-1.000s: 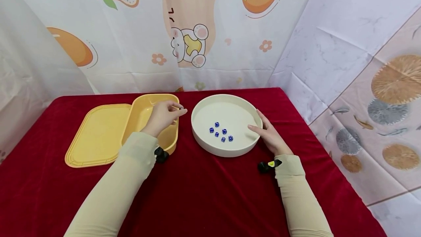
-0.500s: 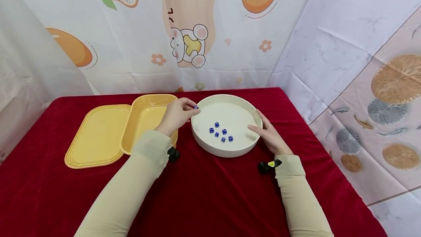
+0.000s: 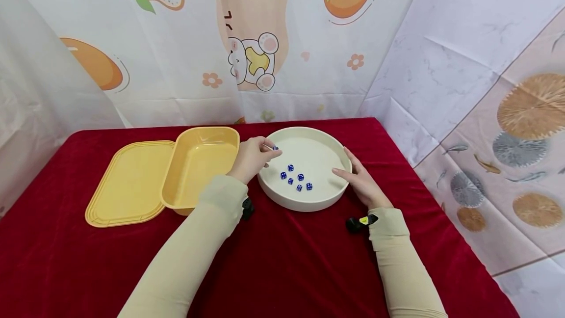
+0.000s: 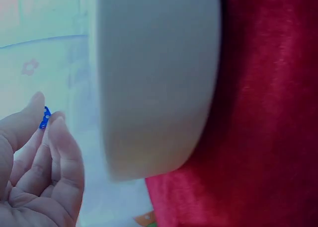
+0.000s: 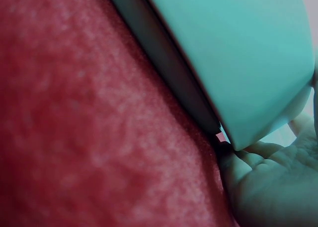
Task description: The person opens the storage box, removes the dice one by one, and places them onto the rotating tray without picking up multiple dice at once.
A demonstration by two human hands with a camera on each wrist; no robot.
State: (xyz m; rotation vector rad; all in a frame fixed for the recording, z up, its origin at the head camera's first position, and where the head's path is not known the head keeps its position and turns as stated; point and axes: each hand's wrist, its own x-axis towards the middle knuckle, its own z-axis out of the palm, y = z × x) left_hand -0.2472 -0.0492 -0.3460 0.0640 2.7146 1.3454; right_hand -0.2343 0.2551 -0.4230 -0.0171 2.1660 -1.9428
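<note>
Small blue die (image 3: 275, 148), pinched between thumb and fingertips of the left hand (image 3: 252, 157), hangs over the left rim of the round cream tray (image 3: 304, 202) at frame centre. Judged best: lower it near the tray floor, beside the six blue dice (image 3: 295, 178), before letting go, so it doesn't bounce out. Right hand (image 3: 363, 182) lies with relaxed fingers against the tray's right wall, steadying it on the red-clothed counter (image 3: 287, 259).

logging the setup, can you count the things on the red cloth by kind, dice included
blue dice: 7, six lying in the white round tray (one at), one pinched in the left hand over the tray's edge
white round tray: 1
yellow box: 1
yellow lid: 1
total: 10
</note>
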